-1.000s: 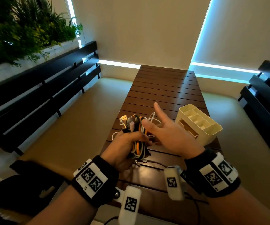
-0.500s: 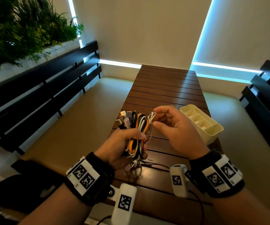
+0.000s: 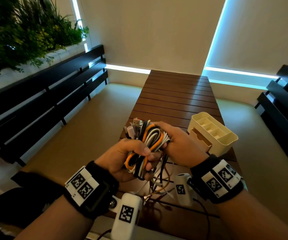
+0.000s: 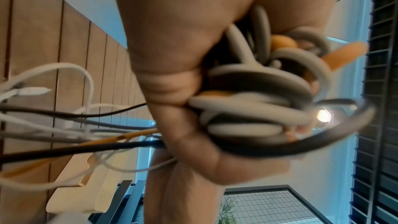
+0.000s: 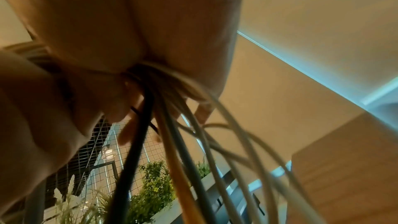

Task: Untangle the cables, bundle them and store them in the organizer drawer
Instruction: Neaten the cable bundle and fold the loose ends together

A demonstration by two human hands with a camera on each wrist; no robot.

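Held above the near end of the bench: cable bundle, gripped from below by left hand, fingers curled round it. Clasped from the right by right hand. Loose ends dangling toward the near edge, seemingly touching wood; blurred in both wrist views. Just right, organizer by the bench's right edge, drawer ajar. Beyond, bare slats.

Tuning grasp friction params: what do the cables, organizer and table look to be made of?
Cables: smooth matte rubber or PVC jackets in orange, white and black, judging by the soft bends; metal plug tips at the top.
Organizer: cream moulded plastic, satin, with rounded seamless walls; the drawer front looks tan, possibly wood-look.
Table: dark brown wood or wood-look slats with a slight sheen; grain unclear.
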